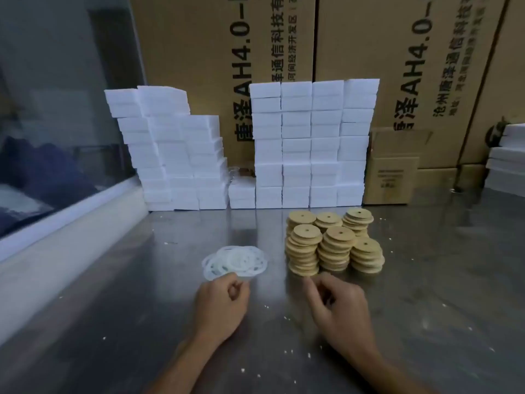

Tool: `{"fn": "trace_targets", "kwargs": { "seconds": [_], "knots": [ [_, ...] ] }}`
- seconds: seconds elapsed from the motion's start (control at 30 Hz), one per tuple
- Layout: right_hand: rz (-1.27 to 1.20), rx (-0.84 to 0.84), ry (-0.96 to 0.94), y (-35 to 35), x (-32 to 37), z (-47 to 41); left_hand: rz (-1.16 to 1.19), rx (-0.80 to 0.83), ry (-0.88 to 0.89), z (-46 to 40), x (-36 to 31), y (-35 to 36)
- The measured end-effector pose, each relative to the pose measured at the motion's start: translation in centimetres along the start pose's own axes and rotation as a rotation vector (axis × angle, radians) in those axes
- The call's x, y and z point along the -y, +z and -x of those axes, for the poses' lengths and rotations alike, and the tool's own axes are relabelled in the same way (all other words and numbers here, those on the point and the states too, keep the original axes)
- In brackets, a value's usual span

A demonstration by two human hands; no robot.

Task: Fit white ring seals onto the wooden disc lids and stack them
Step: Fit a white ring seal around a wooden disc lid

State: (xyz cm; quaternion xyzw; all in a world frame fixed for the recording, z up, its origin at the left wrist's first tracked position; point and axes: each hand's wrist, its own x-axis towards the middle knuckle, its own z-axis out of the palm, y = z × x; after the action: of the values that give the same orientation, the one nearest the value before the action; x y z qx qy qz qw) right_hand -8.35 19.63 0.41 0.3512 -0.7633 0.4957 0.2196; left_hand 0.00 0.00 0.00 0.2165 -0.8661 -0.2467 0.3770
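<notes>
Both hands sit low on the tabletop (426, 280), and neither plainly holds anything. Left hand (220, 301) has its fingers curled inward, its grip narrow, at the near edge of the pile of white ring seals (235, 261); whether a ring is pinched between the fingertips I cannot tell. Right hand (338, 302) has loosely curled fingers with the forefinger stretched toward the foot of the nearest stack of wooden disc lids (302, 251); whether it touches is unclear.

The rings lie flat, overlapping in a loose heap, left of the discs. The discs lie flat too, faces up, each with a small centre hole, in six upright stacks (335, 240) set in two rows of three; the stack axes run vertical, some discs slightly offset.

The surface is dull, reflective metal, strewn with small white crumbs (287, 318). Behind the stacks stands a wall of white foam blocks (309, 143), with a lower, stepped wall of them to its left. Large printed cardboard cartons (397, 66) rise behind, and a small brown box (390, 172) sits at the right end of the blocks. More white sheets (508, 155) are stacked at the far right. A glass pane (56, 109) with a pale sill borders the left side.

Bare metal spreads around both forearms and right of the stacks.
</notes>
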Motion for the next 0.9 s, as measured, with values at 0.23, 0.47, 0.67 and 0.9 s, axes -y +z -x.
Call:
{"fn": "trace_targets", "kwargs": {
  "seconds": [0.23,0.47,0.67,0.9],
  "knots": [
    [0.241,-0.212,-0.294,1.0,-0.9,-5.6,-0.175,-0.008,0.187,-2.3,-0.4,1.2],
    [0.409,-0.212,-0.272,2.2,-2.9,-7.9,-0.338,-0.028,0.221,-4.2,0.6,2.5],
    [0.495,-0.092,-0.174,1.6,-3.6,-7.4,-0.375,0.054,0.168,-5.0,1.8,3.5],
    [0.553,-0.001,-0.086,1.4,-3.8,-7.2,-0.287,0.093,0.103,-5.1,1.7,3.0]
  ]
}}
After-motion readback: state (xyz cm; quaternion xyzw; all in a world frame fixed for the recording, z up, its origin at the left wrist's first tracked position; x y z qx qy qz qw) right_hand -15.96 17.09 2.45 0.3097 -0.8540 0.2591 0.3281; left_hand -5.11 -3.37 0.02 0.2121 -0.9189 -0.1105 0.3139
